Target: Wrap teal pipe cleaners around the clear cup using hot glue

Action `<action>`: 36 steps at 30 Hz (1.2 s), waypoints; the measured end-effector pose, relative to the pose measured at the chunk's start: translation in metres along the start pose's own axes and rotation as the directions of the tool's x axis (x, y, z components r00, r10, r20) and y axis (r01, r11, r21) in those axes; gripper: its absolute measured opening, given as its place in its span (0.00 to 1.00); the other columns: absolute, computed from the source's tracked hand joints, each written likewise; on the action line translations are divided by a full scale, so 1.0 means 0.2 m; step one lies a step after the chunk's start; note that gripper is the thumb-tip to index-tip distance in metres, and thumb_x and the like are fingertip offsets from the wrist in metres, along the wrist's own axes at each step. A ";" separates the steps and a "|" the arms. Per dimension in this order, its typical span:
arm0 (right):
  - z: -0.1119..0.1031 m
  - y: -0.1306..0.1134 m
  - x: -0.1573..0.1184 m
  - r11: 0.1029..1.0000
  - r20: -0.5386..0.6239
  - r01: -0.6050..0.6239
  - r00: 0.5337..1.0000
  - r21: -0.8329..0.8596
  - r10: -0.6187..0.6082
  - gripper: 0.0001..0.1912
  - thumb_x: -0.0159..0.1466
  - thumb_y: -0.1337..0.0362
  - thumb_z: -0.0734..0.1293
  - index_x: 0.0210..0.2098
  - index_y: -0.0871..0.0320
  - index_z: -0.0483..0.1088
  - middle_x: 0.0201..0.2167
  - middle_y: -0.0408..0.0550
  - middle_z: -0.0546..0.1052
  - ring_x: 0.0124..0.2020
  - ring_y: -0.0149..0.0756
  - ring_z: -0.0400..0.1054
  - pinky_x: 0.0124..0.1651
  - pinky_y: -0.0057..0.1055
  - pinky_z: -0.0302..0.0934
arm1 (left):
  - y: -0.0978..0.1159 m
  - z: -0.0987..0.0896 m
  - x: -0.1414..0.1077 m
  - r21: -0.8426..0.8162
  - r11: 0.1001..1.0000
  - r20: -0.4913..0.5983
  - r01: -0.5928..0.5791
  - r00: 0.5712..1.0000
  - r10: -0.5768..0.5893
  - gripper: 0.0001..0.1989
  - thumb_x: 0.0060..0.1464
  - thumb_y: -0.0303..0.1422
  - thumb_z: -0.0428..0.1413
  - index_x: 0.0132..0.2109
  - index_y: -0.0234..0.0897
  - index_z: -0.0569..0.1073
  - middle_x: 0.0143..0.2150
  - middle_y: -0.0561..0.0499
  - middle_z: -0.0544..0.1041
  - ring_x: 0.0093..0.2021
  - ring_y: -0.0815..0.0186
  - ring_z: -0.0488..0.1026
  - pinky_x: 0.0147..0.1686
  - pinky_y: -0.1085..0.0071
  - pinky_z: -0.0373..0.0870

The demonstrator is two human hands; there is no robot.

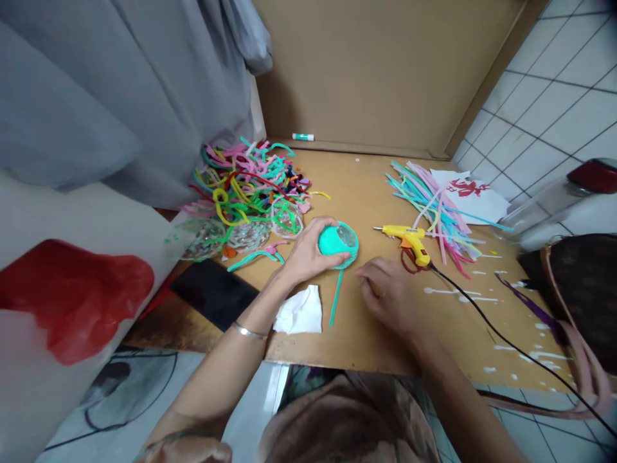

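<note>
A turquoise cup-like object (333,240) with a clear round opening lies tilted in my left hand (311,249), whose fingers and thumb wrap round it. A turquoise strip (336,299) reaches from below it toward the table's front edge. My right hand (385,292) is just to the right, its fingers curled in and the thumb near the index finger; whether anything small is between them cannot be made out. Beyond that hand lies a yellow glue gun (405,239), its nozzle pointing left. A crumpled white tissue (301,310) rests below my left wrist.
Colourful pipe cleaners (250,180) heap at the back left, more strips (434,206) at the right. A black phone (214,292) lies left of my forearm. The glue gun's cord (491,328) crosses the table (347,350) near a brown bag (573,283) and clear bottle (549,199).
</note>
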State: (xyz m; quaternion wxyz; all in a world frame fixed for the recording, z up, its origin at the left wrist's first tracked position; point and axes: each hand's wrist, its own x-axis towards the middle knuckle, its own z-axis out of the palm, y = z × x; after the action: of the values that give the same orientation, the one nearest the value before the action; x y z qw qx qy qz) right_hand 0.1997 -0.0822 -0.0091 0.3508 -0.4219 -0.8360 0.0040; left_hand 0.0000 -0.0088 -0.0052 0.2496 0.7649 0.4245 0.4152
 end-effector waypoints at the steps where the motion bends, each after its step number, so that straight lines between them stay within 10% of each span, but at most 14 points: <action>1: 0.01 -0.02 -0.02 0.994 0.060 0.078 0.995 -0.075 -0.073 0.11 0.65 0.73 0.60 0.40 0.59 0.73 0.33 0.48 0.76 0.33 0.36 0.67 0.36 0.35 0.57 | 0.00 0.00 0.00 0.005 1.000 -0.004 -0.001 1.000 0.001 0.28 0.44 0.40 0.66 0.52 0.40 0.68 0.54 0.47 0.73 0.53 0.55 0.71 0.56 0.59 0.67; 10: 0.16 -0.09 0.00 0.881 0.445 0.430 0.839 -0.195 -0.311 0.07 0.68 0.70 0.63 0.35 0.59 0.72 0.36 0.50 0.77 0.38 0.38 0.64 0.38 0.36 0.54 | -0.01 0.01 0.00 -0.021 1.000 -0.030 -0.010 1.000 0.009 0.27 0.44 0.39 0.66 0.51 0.40 0.68 0.53 0.46 0.73 0.53 0.56 0.71 0.56 0.59 0.67; 16: 0.05 -0.10 0.03 0.923 0.015 0.380 0.925 -0.055 -0.380 0.14 0.71 0.69 0.55 0.37 0.55 0.71 0.32 0.47 0.78 0.33 0.37 0.69 0.34 0.36 0.64 | -0.01 0.01 0.01 -0.052 0.999 -0.030 -0.011 1.000 0.010 0.28 0.44 0.40 0.67 0.51 0.41 0.68 0.53 0.47 0.73 0.54 0.55 0.71 0.56 0.58 0.67; 18: -0.05 -0.12 0.07 0.985 -0.172 0.166 0.973 0.042 -0.157 0.11 0.69 0.68 0.58 0.45 0.51 0.71 0.34 0.47 0.78 0.35 0.38 0.72 0.35 0.36 0.67 | -0.01 0.01 0.01 -0.053 0.999 -0.018 -0.012 1.000 0.011 0.28 0.44 0.40 0.66 0.51 0.41 0.68 0.53 0.47 0.73 0.54 0.54 0.71 0.57 0.57 0.67; 20: -0.15 -0.14 0.12 0.949 -0.385 -0.017 0.912 0.314 0.143 0.14 0.66 0.68 0.64 0.50 0.49 0.70 0.40 0.46 0.79 0.36 0.37 0.74 0.39 0.37 0.70 | -0.01 0.01 0.01 -0.052 0.999 -0.010 -0.011 1.000 0.010 0.27 0.44 0.40 0.66 0.51 0.40 0.68 0.53 0.46 0.73 0.54 0.54 0.71 0.57 0.57 0.67; 27: -0.16 -0.06 0.28 0.638 -0.324 -0.034 0.840 0.769 0.435 0.07 0.62 0.66 0.69 0.41 0.53 0.74 0.33 0.43 0.82 0.30 0.33 0.76 0.37 0.34 0.73 | -0.02 0.01 0.01 -0.039 0.999 -0.010 -0.025 1.000 0.025 0.28 0.43 0.40 0.66 0.51 0.38 0.68 0.53 0.45 0.73 0.54 0.54 0.72 0.56 0.56 0.68; 31: -0.04 -0.02 0.24 0.760 -0.369 -0.099 0.829 0.642 0.419 0.04 0.63 0.64 0.68 0.39 0.53 0.74 0.32 0.43 0.81 0.31 0.33 0.76 0.36 0.33 0.72 | 0.00 0.00 0.00 -0.036 0.999 -0.006 -0.016 1.000 0.016 0.28 0.44 0.40 0.66 0.51 0.40 0.68 0.53 0.45 0.73 0.53 0.54 0.72 0.56 0.55 0.68; 36: 0.04 0.00 0.16 0.960 -0.380 0.003 0.919 0.279 0.108 0.11 0.67 0.67 0.64 0.45 0.50 0.75 0.38 0.46 0.78 0.39 0.36 0.74 0.40 0.34 0.71 | 0.01 0.01 0.00 0.001 0.998 0.015 -0.064 0.998 0.064 0.27 0.45 0.40 0.66 0.51 0.40 0.69 0.53 0.44 0.74 0.55 0.52 0.71 0.57 0.54 0.68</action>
State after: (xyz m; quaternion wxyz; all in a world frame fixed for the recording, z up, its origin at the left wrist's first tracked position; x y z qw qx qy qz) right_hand 0.1827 -0.0571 0.0036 0.5654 -0.3841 -0.7286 0.0446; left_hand 0.0023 -0.0097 -0.0036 0.2391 0.7813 0.3982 0.4169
